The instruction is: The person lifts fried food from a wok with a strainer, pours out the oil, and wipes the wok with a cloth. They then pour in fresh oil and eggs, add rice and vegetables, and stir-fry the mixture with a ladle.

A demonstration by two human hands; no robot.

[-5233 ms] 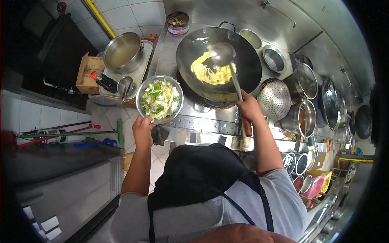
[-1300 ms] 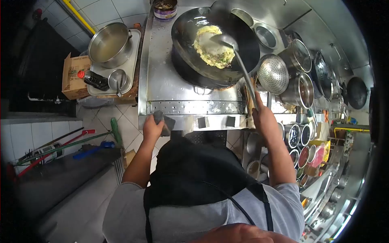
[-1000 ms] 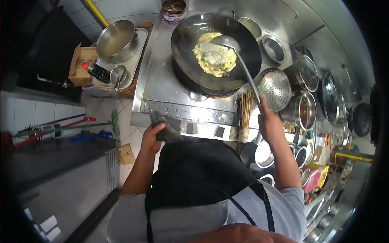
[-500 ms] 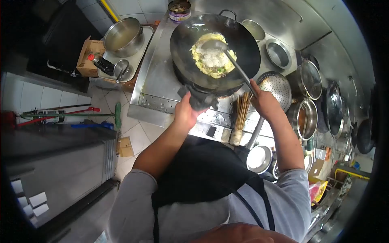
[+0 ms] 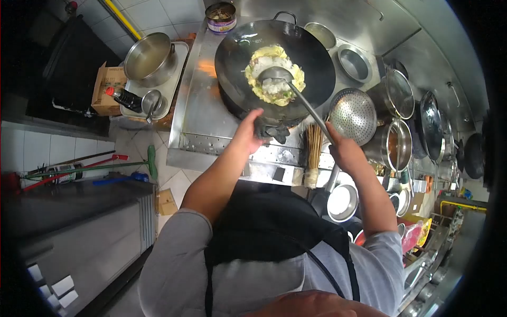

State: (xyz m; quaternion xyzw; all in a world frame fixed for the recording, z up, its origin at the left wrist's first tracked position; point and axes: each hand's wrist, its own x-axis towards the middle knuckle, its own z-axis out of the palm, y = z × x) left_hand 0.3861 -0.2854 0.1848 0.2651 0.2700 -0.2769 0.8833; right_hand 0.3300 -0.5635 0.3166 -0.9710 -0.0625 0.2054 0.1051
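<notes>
A large black wok (image 5: 317,66) sits on the stove, with yellow egg (image 5: 299,79) and white grains that look like rice (image 5: 259,67) in its middle. My right hand (image 5: 346,151) is wrapped round the long handle of a metal ladle (image 5: 310,108). The ladle's bowl rests on the food, with some white grains just in front of it. At the wok's near edge, my left hand (image 5: 248,134) grips a dark folded cloth (image 5: 274,132). Whether it also grips the wok's rim through the cloth is hidden.
Right of the wok are a bamboo brush (image 5: 312,158), a perforated strainer (image 5: 353,116) and several metal pots (image 5: 397,143). A tray (image 5: 177,68) at left bears a pot (image 5: 150,59) and a dark bottle (image 5: 127,99). An open can (image 5: 221,18) stands behind; orange flame glow (image 5: 207,67) shows beside the wok.
The ladle's bowl has moved toward me across the food, and the egg and grains have shifted. An orange glow now shows left of the wok. The view has shifted slightly.
</notes>
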